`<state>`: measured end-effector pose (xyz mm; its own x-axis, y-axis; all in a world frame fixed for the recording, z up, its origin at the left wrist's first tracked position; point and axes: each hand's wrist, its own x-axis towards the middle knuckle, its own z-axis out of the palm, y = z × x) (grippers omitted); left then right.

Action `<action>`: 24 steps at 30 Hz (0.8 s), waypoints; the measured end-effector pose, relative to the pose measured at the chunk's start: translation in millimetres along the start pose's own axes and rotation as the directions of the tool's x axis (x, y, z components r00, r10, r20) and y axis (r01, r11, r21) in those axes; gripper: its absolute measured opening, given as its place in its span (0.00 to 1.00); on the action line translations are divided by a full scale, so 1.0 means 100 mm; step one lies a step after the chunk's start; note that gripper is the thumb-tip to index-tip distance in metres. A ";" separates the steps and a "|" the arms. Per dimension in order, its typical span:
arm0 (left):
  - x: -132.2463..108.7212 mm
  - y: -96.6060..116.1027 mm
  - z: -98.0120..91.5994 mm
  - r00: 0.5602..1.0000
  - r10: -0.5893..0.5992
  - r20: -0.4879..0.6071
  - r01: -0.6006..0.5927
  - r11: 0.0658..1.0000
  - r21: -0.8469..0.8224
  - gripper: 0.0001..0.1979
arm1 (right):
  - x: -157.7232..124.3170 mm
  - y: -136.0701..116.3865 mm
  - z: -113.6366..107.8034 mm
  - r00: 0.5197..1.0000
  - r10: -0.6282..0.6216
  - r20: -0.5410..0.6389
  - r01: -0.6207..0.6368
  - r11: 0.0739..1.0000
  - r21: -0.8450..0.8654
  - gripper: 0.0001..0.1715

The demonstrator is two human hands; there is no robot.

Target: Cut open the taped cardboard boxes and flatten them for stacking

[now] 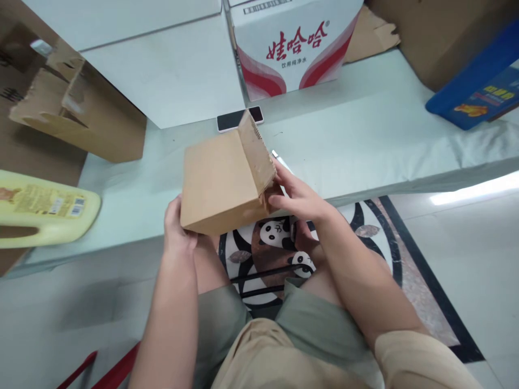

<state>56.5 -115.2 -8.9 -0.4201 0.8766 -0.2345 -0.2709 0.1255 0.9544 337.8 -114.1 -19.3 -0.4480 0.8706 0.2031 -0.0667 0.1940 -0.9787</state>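
Note:
A small brown cardboard box [219,178] is held tilted at the near edge of the cloth-covered table. Its right end has torn-edged flaps, one of them standing up. My left hand [177,226] supports the box's lower left corner, fingers partly hidden beneath it. At the right end, my right hand [299,193] grips the flap edge between thumb and fingers. Just behind those fingers lies a slim white piece with a metal-looking tip [279,157], mostly covered. A phone [232,120] lies flat beyond the box, partly hidden by the raised flap.
White cartons [170,70] and a red-and-white water carton [300,54] line the back. On the left stand an open brown box [109,124] and a yellow jug [52,208]. A blue container [466,97] is at right. Panda-patterned flooring [271,232] shows below.

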 end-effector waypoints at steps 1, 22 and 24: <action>-0.02 0.03 0.01 1.000 -0.010 -0.023 0.010 1.000 -0.009 0.18 | 0.00 0.02 0.00 1.000 0.009 0.020 -0.009 0.999 -0.039 0.58; -0.09 0.30 0.00 0.948 0.126 0.293 -0.090 0.987 -0.134 0.25 | 0.09 0.01 0.09 0.902 0.052 -0.429 -0.185 0.943 -0.276 0.25; -0.12 0.22 0.00 0.920 0.157 0.360 -0.142 0.987 -0.068 0.28 | 0.09 0.01 0.10 0.900 0.056 -0.433 -0.181 0.951 -0.253 0.24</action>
<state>55.7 -123.2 14.9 -0.1172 0.9931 0.0010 -0.2666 -0.0325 0.9633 325.0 -111.0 -18.7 -0.0210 0.9899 0.1405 0.2428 0.1414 -0.9597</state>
